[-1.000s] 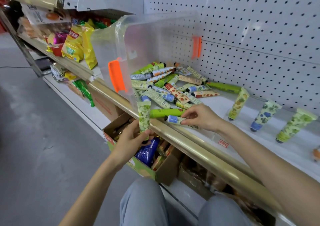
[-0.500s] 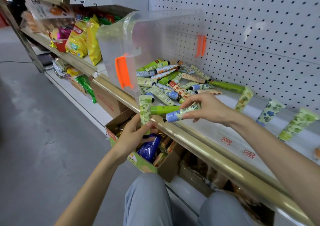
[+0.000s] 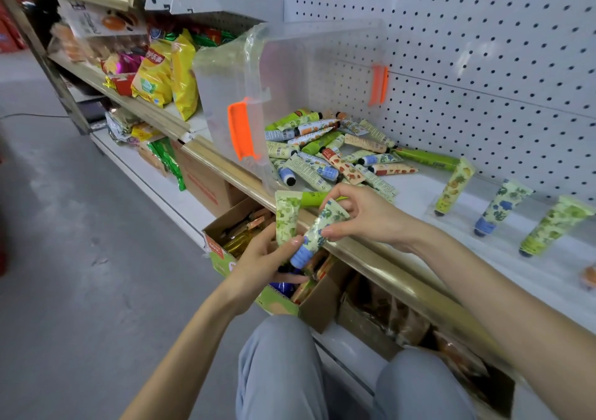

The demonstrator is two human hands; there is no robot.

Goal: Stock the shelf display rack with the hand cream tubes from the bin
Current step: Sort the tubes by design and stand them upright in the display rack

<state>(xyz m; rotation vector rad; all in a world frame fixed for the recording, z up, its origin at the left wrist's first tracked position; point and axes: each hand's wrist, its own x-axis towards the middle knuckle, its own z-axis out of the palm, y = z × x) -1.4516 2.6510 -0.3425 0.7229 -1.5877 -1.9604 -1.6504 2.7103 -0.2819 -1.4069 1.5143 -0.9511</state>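
A clear plastic bin (image 3: 290,74) with orange latches lies tipped on its side on the white shelf (image 3: 416,194). Several hand cream tubes (image 3: 325,158) spill out of it in a loose pile. Three tubes (image 3: 500,208) stand cap-down in a row toward the right of the shelf. My left hand (image 3: 258,260) grips a green-leaf tube (image 3: 285,216) in front of the shelf's gold edge. My right hand (image 3: 361,213) pinches a blue-capped floral tube (image 3: 317,234), slanted cap-down beside the left-hand tube; my left thumb touches it near the cap.
A gold rail (image 3: 371,258) runs along the shelf front. Below it stands an open cardboard box (image 3: 309,303) of packaged goods. Snack bags (image 3: 164,74) fill the shelf to the left. White pegboard (image 3: 467,48) backs the shelf. My knees (image 3: 280,371) are at the bottom.
My right hand lifted the blue-capped tube off the shelf and brought it down and left over the rail, next to the tube in my left hand.
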